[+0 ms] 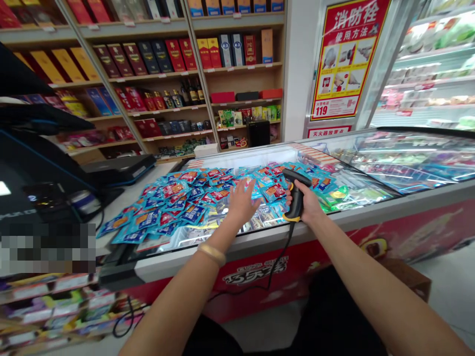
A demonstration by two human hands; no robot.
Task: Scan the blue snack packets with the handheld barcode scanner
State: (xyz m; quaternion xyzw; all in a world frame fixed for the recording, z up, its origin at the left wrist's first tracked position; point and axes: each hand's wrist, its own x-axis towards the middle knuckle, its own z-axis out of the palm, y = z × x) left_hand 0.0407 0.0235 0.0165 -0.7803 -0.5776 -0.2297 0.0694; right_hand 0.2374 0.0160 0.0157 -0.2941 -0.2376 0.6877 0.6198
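My right hand (309, 202) is wrapped round the grip of a black and yellow barcode scanner (296, 195), whose head points left over the freezer. From its base a black cable (274, 267) hangs down across the freezer front. My left hand (243, 200) is spread above the glass lid, fingers apart, with nothing in it. Many small blue and red snack packets (174, 198) lie heaped on the lid to its left. A second group of packets (274, 190) lies between and behind my hands; whether my left fingers touch any, I cannot tell.
The chest freezer (252, 244) runs across in front of me, with frozen goods under its glass. A dark checkout terminal (37, 173) stands at left. Shelves of boxed bottles (159, 54) line the back; a lit display fridge (430, 74) is at right. A brown box (408, 277) sits low at right.
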